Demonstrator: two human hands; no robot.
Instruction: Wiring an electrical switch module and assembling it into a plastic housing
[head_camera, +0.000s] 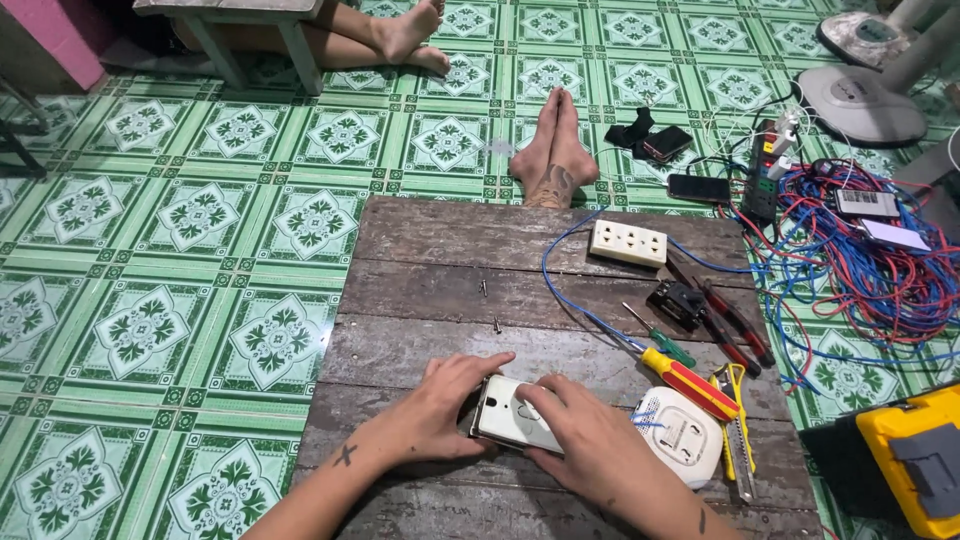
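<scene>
Both my hands rest on a small white rectangular switch box (510, 412) lying on a low, worn wooden board (430, 300). My left hand (440, 405) grips its left side, fingers curled over the top edge. My right hand (585, 435) covers its right half, fingers pressing on the face. Just right of my right hand lies a white rounded socket plate (690, 432) with a bit of blue wire on it.
On the board lie a red-and-yellow screwdriver (690, 380), a green one (665, 345), pliers (735, 320), a yellow utility knife (738, 440), a cream triple socket (628, 242) and two screws (490, 305). Tangled red and blue wires (880, 270), a power strip, phones and fan bases sit right. My feet (555, 150) and another person's feet (405, 35) are beyond.
</scene>
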